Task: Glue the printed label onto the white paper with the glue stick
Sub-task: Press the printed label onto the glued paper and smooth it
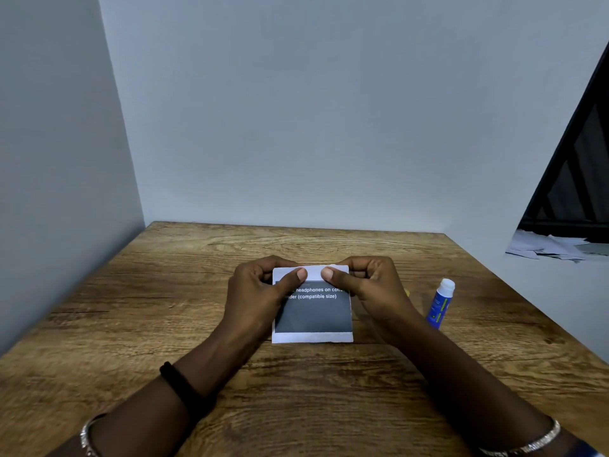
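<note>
**Label pinched at its far edge, skew the main risk**

Near the middle of the bench (296, 390), the printed label (313, 315) lay with its near edge flat on the wood. The left hand (260, 291) and right hand (372, 285) each pinched its far white margin. The thumbs lay on top, almost tip to tip, and the other fingers (362, 268) were curled behind the edge. Whether the white border was the label's own or the white paper beneath could not be told.

With both grips crowded at one edge, the likeliest fault was a skewed or creased label. An uneven pull could twist it, and the free near edge could slide before any glue held. Pressing from the far edge alone might also trap a wrinkle. The glue stick (440, 305) stood just beside the right wrist, blue-bodied and white-topped, and a careless sweep of that forearm could tip it.

The bench was brown wood-grain board, smooth and matte, offering little to stop paper from slipping. Plain grey walls (329, 127) closed it in on the left and at the far side. Far right, a dark slanted panel (580, 179) stood over a ledge of loose scrap papers (553, 249).
</note>
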